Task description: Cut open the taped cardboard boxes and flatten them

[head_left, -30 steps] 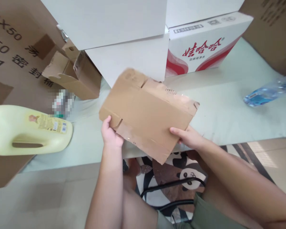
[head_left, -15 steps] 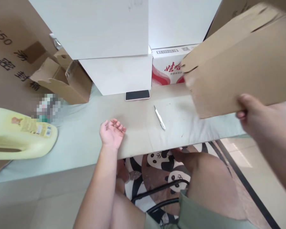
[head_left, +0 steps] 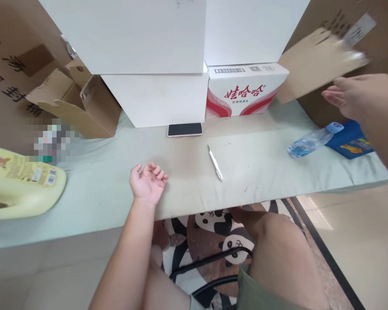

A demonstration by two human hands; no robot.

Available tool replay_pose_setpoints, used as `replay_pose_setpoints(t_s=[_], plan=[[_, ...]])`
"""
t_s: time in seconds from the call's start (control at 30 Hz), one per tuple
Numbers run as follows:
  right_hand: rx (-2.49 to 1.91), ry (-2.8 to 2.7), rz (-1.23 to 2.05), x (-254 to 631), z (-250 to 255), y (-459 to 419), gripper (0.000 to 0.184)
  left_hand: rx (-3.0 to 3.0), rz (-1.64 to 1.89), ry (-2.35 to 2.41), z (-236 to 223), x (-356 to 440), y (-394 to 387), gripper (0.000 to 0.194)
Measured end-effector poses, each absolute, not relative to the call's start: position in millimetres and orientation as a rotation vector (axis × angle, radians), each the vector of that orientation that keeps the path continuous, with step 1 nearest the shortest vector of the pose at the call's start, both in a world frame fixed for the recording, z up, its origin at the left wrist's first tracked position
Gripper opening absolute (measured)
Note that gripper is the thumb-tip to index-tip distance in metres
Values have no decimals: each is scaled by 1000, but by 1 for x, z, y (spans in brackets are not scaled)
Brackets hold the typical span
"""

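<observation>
My left hand (head_left: 147, 183) lies palm up on the pale table (head_left: 100, 193) near its front edge, fingers loosely curled and apart, with nothing in it. My right hand (head_left: 355, 97) is raised at the upper right with its fingers stretched out. A flattened brown cardboard piece (head_left: 313, 60), blurred by motion, hangs in the air just above and to the left of those fingers; no grip on it shows. A thin white craft knife (head_left: 215, 162) lies on the table between my hands. A dark phone (head_left: 185, 129) lies face up behind it.
Stacked white boxes (head_left: 155, 60) and a red-and-white carton (head_left: 245, 88) line the back. An open small brown carton (head_left: 74, 101) and a yellow jug (head_left: 19, 185) are at the left. A water bottle (head_left: 312, 141) and blue pack (head_left: 351, 140) lie right, before a big brown carton (head_left: 381, 38).
Both hands held the flat cardboard over the table. My left hand let go and dropped to the table; my right hand swung the cardboard up to the right, and its fingers have opened.
</observation>
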State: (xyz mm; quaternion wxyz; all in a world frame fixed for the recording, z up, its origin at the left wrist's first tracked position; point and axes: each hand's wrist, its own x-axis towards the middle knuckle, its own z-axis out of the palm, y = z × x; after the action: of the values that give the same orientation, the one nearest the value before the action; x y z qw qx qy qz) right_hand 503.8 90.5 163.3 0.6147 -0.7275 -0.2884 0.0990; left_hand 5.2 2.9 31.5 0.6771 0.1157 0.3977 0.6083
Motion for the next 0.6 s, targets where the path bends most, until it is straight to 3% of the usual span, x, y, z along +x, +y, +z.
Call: replay_pose_setpoints(t_s=[0.33,0.6], plan=[[-1900,-1045,749,368,123,68,19,168,1420,794,39,-7,-5,41],[-1769,-1993,834,180,99,91,11,131,1462,601,47,-40,-15,47]])
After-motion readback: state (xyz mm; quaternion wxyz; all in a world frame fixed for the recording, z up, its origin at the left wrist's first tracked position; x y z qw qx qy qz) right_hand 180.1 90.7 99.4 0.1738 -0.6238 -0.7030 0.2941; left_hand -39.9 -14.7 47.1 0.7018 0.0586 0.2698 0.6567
